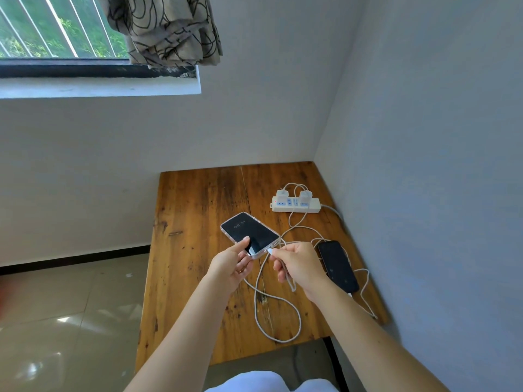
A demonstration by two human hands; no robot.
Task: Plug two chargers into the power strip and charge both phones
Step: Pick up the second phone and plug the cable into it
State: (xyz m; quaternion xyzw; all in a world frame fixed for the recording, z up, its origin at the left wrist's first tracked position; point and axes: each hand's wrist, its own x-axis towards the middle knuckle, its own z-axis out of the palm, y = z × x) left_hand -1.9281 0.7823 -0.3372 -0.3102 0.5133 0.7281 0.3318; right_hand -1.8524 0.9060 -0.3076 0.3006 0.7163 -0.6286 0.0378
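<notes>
A white power strip (310, 205) lies at the back right of the wooden table (195, 278), with two white chargers (282, 195) (305, 196) plugged into it. My left hand (233, 264) holds a phone in a clear case (250, 232) above the table, its screen lit with a clock. My right hand (297, 265) pinches the white cable's plug (271, 251) right at the phone's bottom edge. A second, dark phone (338, 265) lies flat to the right with a white cable (365, 292) at its near end.
White cables loop over the table's middle and front (278, 321). Walls close off the table at the back and right. A window with a patterned curtain (167, 29) is at the upper left. Tiled floor (70, 312) lies to the left.
</notes>
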